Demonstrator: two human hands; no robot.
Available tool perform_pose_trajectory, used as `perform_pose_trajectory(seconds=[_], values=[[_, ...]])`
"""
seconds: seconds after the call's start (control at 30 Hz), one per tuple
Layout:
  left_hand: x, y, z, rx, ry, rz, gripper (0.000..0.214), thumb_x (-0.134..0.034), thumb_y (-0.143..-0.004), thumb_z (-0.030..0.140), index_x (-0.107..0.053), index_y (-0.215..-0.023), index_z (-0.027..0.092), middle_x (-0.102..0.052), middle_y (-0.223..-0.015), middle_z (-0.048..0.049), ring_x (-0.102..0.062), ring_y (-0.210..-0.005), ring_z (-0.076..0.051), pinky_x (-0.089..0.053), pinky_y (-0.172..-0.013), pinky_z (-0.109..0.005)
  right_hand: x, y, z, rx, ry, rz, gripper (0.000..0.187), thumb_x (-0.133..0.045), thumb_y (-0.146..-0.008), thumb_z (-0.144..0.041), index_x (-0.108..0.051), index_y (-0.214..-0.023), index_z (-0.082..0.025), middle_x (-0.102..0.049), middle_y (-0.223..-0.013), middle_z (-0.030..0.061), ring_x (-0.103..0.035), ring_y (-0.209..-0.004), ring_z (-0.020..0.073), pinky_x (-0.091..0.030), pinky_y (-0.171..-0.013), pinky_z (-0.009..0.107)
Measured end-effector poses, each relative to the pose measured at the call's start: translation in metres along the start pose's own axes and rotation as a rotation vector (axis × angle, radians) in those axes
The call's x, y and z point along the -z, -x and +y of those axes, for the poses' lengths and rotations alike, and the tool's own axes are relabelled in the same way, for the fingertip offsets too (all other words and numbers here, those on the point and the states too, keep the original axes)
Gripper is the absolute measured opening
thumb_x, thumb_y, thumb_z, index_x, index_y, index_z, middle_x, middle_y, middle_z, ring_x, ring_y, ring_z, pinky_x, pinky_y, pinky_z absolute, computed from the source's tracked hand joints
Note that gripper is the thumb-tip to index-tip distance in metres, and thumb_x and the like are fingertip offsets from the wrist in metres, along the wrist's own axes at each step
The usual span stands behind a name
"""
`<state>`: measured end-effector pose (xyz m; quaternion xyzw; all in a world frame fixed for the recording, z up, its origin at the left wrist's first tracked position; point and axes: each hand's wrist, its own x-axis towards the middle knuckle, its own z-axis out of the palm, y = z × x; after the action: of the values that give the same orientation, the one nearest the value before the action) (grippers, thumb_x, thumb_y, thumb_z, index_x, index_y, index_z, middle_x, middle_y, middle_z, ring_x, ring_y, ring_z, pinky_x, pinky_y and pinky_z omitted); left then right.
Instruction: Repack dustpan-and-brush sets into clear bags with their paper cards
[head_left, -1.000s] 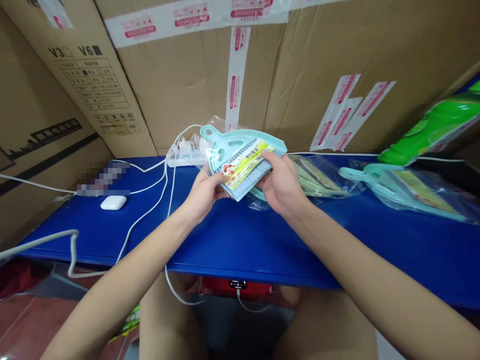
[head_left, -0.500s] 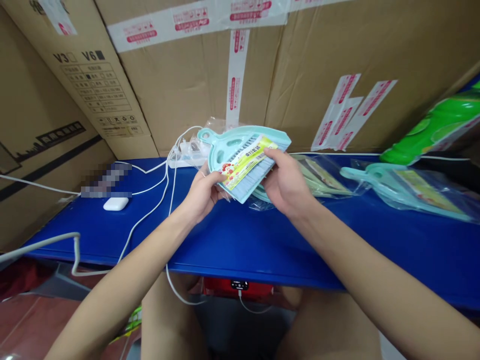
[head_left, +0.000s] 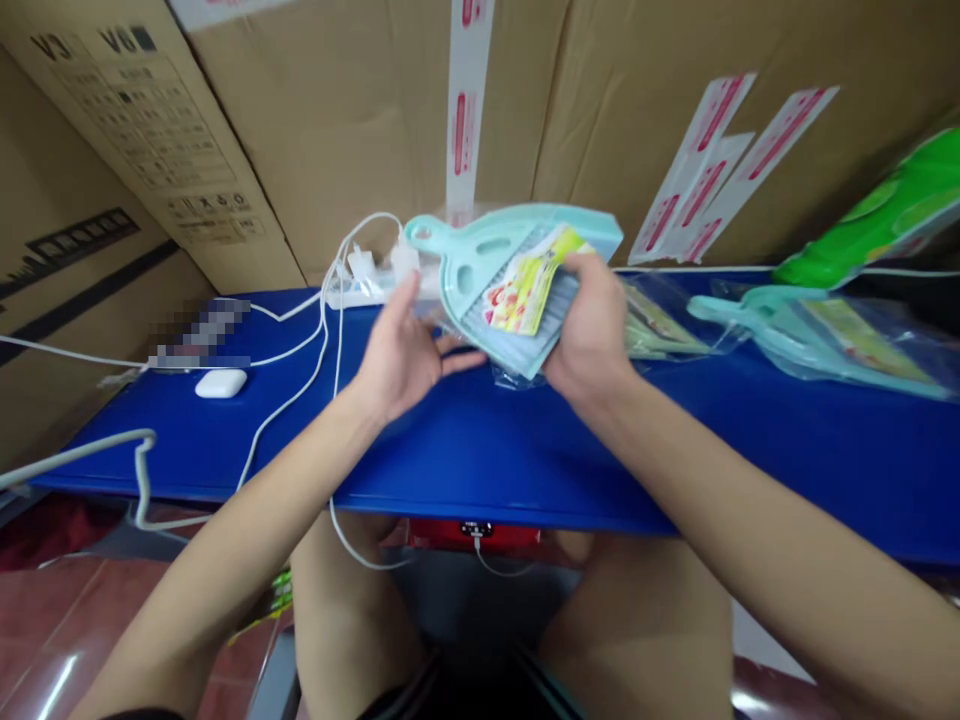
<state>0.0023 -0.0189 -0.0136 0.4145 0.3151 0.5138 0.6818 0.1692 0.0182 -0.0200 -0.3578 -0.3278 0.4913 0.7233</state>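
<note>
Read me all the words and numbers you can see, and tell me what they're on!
"V3" and "V6": black print on the tan cardboard box.
Small black print in the table under them: too small to read.
Red print on the white packing tape: too blurred to read.
Print on the yellow label card on the mint-green plastic dustpan: too blurred to read.
</note>
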Motion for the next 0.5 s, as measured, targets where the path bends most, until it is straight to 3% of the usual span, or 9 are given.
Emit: perform_pose_trajectory(seconds=[0.1, 0.17, 0.33, 0.5], values=[[0.017, -0.011, 0.007, -0.215, 0.031, 0.237, 0.056, -0.074, -0.081, 0.068, -0.065, -0.117, 0.027, -0.073, -0.129, -0.0082, -0.075, -0.114, -0.028, -0.064, -0.09, -0.035, 0.004, -0.006, -0.008, -0.057, 0.033, -0.026, 0.03, -0.057, -0.072, -0.039, -0.052, -0.097, -0.024, -0.072, -0.104, 0.0051, -0.07, -0.109, 0.0218, -0.062, -0.089, 0.036], [0.027, -0.018, 0.013, -0.226, -0.028, 0.32, 0.046, -0.072, -0.086, 0.065, -0.065, -0.105, 0.023, -0.073, -0.118, -0.0086, -0.074, -0.11, -0.026, -0.061, -0.087, -0.032, 0.005, -0.007, -0.011, -0.106, 0.072, -0.061, 0.025, -0.056, -0.073, -0.036, -0.053, -0.095, -0.025, -0.072, -0.099, 0.0049, -0.069, -0.109, 0.0225, -0.062, -0.089, 0.037], [0.032, -0.021, 0.028, -0.154, -0.085, 0.395, 0.032, -0.059, -0.101, 0.046, -0.06, -0.09, 0.016, -0.064, -0.087, -0.0056, -0.07, -0.083, -0.017, -0.058, -0.083, -0.029, 0.005, -0.005, -0.013, -0.143, 0.124, -0.133, 0.016, -0.057, -0.077, -0.032, -0.052, -0.088, -0.023, -0.068, -0.089, 0.004, -0.07, -0.107, 0.0203, -0.062, -0.097, 0.036], [0.032, -0.022, 0.031, -0.107, -0.135, 0.385, 0.021, -0.056, -0.103, 0.029, -0.062, -0.087, 0.015, -0.057, -0.074, -0.0009, -0.054, -0.061, -0.009, -0.048, -0.066, -0.021, 0.01, -0.009, -0.013, -0.108, 0.255, -0.191, 0.016, -0.057, -0.079, -0.035, -0.055, -0.088, -0.022, -0.071, -0.098, 0.0056, -0.07, -0.101, 0.0205, -0.062, -0.095, 0.039]])
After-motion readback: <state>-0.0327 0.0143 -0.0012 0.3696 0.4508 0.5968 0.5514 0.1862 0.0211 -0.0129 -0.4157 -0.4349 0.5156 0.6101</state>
